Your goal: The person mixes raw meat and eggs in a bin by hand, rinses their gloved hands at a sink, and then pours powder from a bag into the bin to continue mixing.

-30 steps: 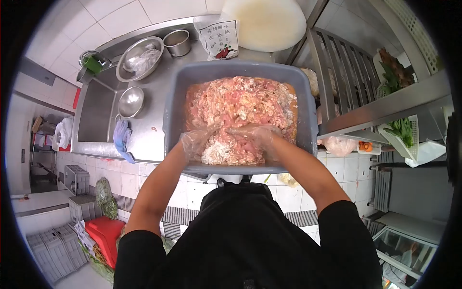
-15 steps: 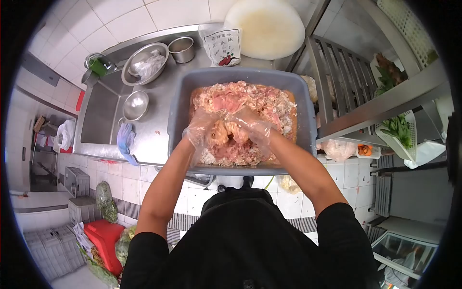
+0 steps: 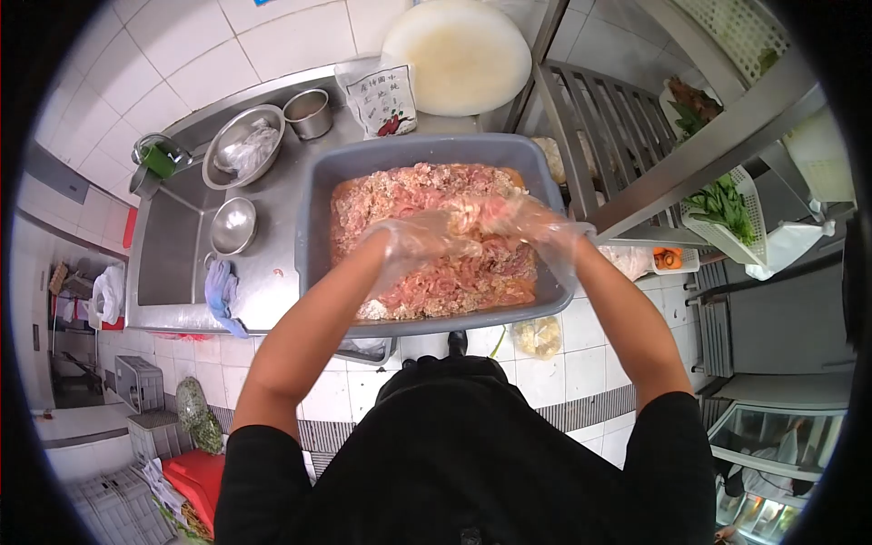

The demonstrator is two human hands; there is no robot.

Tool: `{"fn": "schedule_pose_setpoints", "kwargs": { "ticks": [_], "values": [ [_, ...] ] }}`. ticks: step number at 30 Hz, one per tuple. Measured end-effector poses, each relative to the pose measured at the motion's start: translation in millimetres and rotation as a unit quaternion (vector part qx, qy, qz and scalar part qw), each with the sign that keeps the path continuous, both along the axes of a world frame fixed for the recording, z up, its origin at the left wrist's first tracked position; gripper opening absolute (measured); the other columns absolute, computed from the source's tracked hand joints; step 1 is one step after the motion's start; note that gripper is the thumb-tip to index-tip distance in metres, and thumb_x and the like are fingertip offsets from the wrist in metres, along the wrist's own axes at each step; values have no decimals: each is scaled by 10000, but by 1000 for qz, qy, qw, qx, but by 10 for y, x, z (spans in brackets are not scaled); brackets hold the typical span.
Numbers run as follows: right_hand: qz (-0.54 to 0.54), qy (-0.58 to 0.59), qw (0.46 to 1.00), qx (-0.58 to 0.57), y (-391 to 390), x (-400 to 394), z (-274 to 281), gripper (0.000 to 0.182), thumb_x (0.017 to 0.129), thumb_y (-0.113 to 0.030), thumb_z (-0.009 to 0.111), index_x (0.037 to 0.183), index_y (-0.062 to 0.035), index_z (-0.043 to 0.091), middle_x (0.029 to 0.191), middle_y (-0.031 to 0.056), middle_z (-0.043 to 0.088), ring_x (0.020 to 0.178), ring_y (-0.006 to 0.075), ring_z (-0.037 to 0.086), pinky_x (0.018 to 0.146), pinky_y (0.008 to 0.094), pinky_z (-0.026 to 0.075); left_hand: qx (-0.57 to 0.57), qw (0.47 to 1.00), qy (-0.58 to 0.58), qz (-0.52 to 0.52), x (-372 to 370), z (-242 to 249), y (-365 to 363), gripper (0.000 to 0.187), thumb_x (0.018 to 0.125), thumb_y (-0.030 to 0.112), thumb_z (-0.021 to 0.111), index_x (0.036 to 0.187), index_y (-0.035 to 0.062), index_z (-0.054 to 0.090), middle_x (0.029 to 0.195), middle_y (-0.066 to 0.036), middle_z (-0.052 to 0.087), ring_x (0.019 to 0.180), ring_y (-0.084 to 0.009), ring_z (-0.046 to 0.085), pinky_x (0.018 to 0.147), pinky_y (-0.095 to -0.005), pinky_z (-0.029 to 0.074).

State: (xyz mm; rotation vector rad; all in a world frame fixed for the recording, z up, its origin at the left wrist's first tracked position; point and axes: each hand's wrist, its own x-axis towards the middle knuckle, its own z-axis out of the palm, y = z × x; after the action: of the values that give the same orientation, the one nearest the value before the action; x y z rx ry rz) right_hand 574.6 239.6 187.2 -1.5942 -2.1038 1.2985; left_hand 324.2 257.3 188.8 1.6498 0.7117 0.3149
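Observation:
A deep grey plastic tub (image 3: 313,195) holds a large heap of raw sliced meat (image 3: 400,195), pink and partly coated in white powder. Both my hands wear loose clear plastic gloves. My left hand (image 3: 434,234) lies on the middle of the heap, pointing right. My right hand (image 3: 522,220) is at the right of the heap, pointing left, its fingertips close to the left hand's. Motion blur, wrinkled plastic and the meat obscure the fingers of both hands, so their grip cannot be made out. Drier powder shows at the heap's near left edge.
A steel counter (image 3: 263,295) bears metal bowls (image 3: 234,225), a steel pot (image 3: 309,113), a blue-purple cloth (image 3: 221,295) and a printed white bag (image 3: 381,100). The sink (image 3: 168,245) lies left. A round white board (image 3: 459,54) leans behind. A metal rack (image 3: 627,136) stands right.
My hands have risen out of the middle of the meat and shifted right, the right hand more. The heap looks flatter at the near side. The whole view has turned slightly.

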Motion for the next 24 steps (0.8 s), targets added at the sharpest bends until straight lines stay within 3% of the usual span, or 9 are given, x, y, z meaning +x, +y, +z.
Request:
{"fn": "schedule_pose_setpoints", "kwargs": {
  "ticks": [2,4,8,10,12,14,17,20,24],
  "values": [
    [-8,25,995,-95,-185,90,1,499,946,-501,547,1240,-103,609,1014,171,649,1018,276,621,813,364,525,87,990,68,-83,-405,-67,77,755,810,406,749,1437,120,441,1369,-122,526,1262,-263,460,1102,-368,342],
    [-44,-67,985,-151,-329,133,-39,626,863,-601,611,1155,-49,649,971,162,652,985,261,631,741,400,547,-248,960,76,101,-554,385,-54,832,794,423,767,1468,113,390,1415,-120,478,1305,-235,416,1105,-359,335],
    [113,-222,958,-143,-344,136,-893,744,810,-666,629,1143,-2,658,1045,179,644,1000,255,635,743,397,544,-211,956,126,163,-1064,-996,46,848,823,564,667,1464,91,376,1395,-128,474,1314,-229,415,1102,-351,339],
    [-44,-207,930,-299,-406,-233,-664,608,839,-546,687,1314,-181,588,1142,173,603,1028,264,580,894,443,482,-184,949,156,204,-1456,-1712,-194,881,843,658,600,1462,77,366,1382,-134,471,1319,-224,415,1101,-345,341],
    [-142,-56,916,-372,-550,-349,-852,694,851,-470,708,1417,-134,488,1174,128,605,1065,255,563,958,417,442,-321,902,183,222,-923,-874,-385,892,881,712,477,1455,40,354,1394,-143,460,1331,-235,406,1077,-368,377],
    [18,217,972,-86,-605,-411,-1025,510,894,-505,622,1130,-55,658,1128,90,632,980,175,565,910,325,437,-422,856,100,282,-632,-627,-304,804,930,640,469,1443,29,374,1378,-160,496,1270,-253,492,1032,-408,447],
    [-69,222,948,-217,-476,-764,-980,417,891,-336,671,1198,-57,625,1126,59,650,991,173,588,900,323,445,-568,739,-294,213,-988,-3157,61,667,973,519,487,1429,41,398,1335,-168,544,1157,-255,590,964,-427,517],
    [-132,283,913,-261,-358,-967,-994,395,885,-320,677,1174,-53,631,1106,64,649,983,174,584,896,334,446,-451,817,-102,344,-404,-989,-165,603,969,455,532,1390,33,441,1260,-160,597,1054,-239,648,914,-401,558],
    [-206,353,857,-315,-161,-1166,-887,366,878,-299,684,1141,-48,639,1080,71,647,972,176,579,891,348,447,-358,863,-81,346,-459,-1035,-84,523,956,395,566,1312,16,514,1188,-165,631,995,-239,667,815,-353,591]
  ]
}}
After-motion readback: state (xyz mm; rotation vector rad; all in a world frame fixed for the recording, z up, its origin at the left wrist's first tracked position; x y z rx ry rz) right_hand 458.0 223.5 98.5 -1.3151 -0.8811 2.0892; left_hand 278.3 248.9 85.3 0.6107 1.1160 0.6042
